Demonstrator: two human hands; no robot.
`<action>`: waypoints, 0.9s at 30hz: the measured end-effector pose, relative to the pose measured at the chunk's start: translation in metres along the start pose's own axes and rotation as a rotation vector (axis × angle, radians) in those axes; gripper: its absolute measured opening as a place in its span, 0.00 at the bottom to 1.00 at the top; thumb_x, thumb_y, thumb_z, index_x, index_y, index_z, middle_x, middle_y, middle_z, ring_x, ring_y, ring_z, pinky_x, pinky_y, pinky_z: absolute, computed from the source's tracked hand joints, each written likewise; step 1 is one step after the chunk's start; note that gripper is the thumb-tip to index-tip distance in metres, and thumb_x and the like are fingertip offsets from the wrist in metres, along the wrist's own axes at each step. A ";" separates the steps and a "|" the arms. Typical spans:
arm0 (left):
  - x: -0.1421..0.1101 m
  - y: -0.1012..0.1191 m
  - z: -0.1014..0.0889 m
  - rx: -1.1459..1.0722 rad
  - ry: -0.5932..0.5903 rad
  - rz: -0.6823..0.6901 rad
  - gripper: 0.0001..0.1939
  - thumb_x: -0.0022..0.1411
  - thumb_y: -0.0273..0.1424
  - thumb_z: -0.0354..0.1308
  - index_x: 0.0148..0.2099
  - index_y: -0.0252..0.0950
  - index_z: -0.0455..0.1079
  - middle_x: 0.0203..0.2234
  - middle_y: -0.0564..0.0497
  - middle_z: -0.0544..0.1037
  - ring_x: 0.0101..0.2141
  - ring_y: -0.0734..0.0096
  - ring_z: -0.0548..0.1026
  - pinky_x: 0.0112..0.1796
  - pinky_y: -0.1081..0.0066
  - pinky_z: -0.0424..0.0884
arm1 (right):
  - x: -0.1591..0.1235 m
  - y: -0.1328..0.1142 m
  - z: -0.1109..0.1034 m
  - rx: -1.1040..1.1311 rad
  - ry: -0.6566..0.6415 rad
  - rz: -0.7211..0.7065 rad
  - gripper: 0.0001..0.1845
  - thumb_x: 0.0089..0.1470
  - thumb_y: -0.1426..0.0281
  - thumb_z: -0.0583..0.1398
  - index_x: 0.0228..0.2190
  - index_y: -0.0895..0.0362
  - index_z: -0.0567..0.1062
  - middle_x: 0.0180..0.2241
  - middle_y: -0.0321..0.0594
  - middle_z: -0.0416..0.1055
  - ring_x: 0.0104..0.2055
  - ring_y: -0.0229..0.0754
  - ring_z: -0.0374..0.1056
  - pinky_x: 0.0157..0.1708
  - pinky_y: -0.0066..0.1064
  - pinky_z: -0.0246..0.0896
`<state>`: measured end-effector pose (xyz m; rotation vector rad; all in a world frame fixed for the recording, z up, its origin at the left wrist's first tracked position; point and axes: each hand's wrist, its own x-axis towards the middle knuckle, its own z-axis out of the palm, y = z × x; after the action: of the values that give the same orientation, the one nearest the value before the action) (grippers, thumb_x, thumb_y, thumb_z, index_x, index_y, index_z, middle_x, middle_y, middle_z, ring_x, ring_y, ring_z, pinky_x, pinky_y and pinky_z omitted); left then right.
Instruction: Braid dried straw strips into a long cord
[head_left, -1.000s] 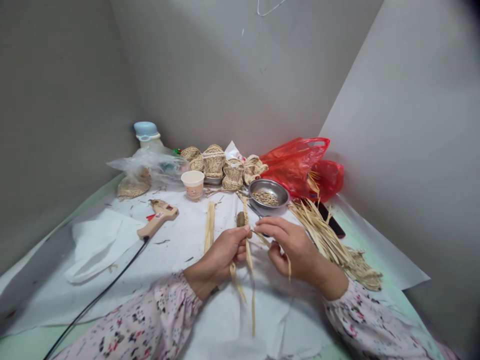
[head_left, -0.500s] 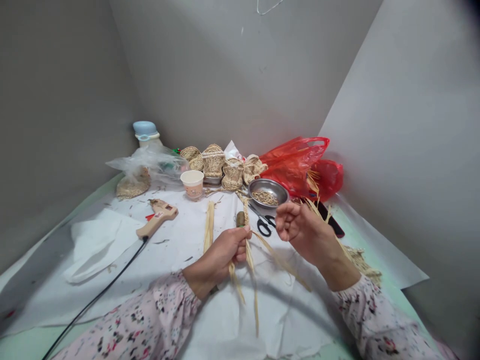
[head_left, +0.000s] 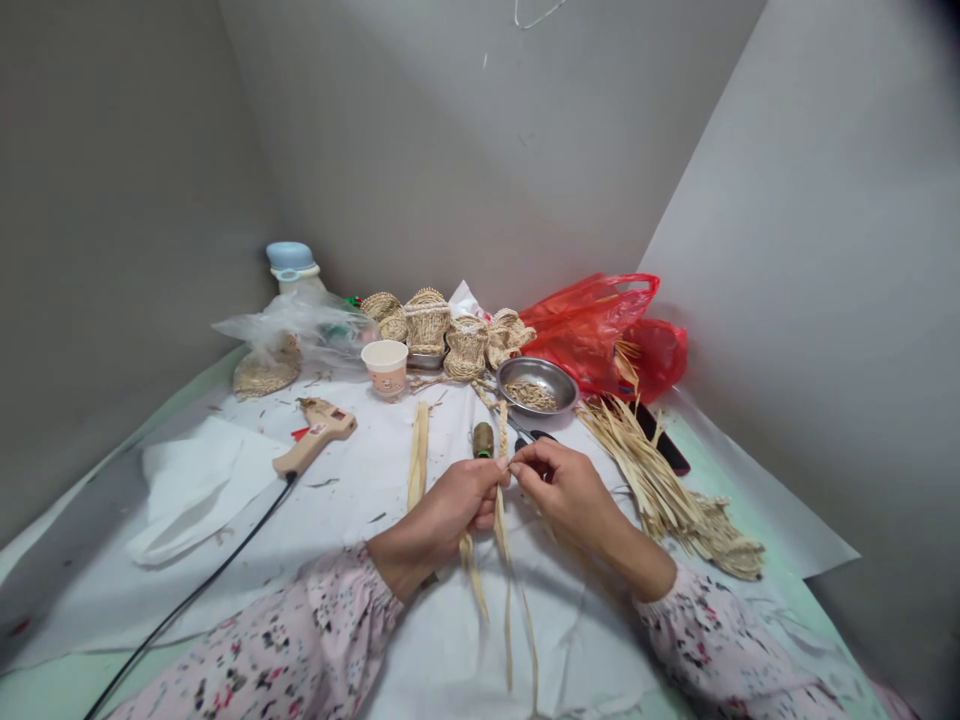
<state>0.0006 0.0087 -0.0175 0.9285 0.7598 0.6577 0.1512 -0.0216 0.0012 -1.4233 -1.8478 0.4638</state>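
Straw braid held between two hands over white paper.

Left to right: glue gun, flat straw strips, left hand closed round the braid, right hand pinching a thin strand at its fingertips, just beside the left. Green spool and scissors lie just beyond; loose straw lies right.

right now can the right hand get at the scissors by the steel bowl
Probably yes: the right hand sits just in front of the scissors with nothing between them, but its fingertips seem to pinch the straw strands, so it would likely have to let go first.
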 end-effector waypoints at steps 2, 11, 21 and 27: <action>0.000 0.000 -0.001 0.003 -0.026 -0.007 0.12 0.55 0.36 0.55 0.27 0.35 0.59 0.15 0.64 0.46 0.16 0.84 0.41 0.16 0.80 0.41 | 0.001 0.002 0.000 -0.024 -0.001 -0.008 0.07 0.51 0.73 0.56 0.28 0.58 0.75 0.25 0.36 0.69 0.27 0.36 0.63 0.29 0.26 0.56; -0.004 0.004 0.001 0.044 -0.035 -0.052 0.14 0.56 0.37 0.54 0.26 0.37 0.54 0.15 0.64 0.45 0.16 0.83 0.40 0.16 0.79 0.39 | 0.002 0.005 0.001 -0.105 0.006 -0.013 0.05 0.47 0.74 0.58 0.26 0.57 0.75 0.25 0.36 0.69 0.28 0.36 0.63 0.29 0.26 0.56; -0.003 0.003 -0.001 0.133 -0.122 0.056 0.14 0.58 0.40 0.52 0.27 0.36 0.57 0.16 0.63 0.48 0.17 0.82 0.43 0.17 0.79 0.42 | 0.003 0.004 0.002 0.014 -0.004 0.104 0.05 0.48 0.73 0.57 0.26 0.57 0.73 0.25 0.35 0.70 0.27 0.35 0.63 0.28 0.26 0.55; -0.004 0.009 0.001 0.162 -0.099 0.032 0.11 0.56 0.35 0.51 0.26 0.37 0.54 0.16 0.63 0.48 0.16 0.82 0.43 0.16 0.79 0.43 | 0.003 0.005 0.002 0.102 -0.021 0.094 0.05 0.48 0.73 0.55 0.26 0.57 0.72 0.25 0.35 0.69 0.28 0.36 0.63 0.29 0.26 0.56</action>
<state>-0.0025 0.0089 -0.0079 1.1152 0.7189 0.5797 0.1526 -0.0165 -0.0025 -1.4447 -1.7538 0.6136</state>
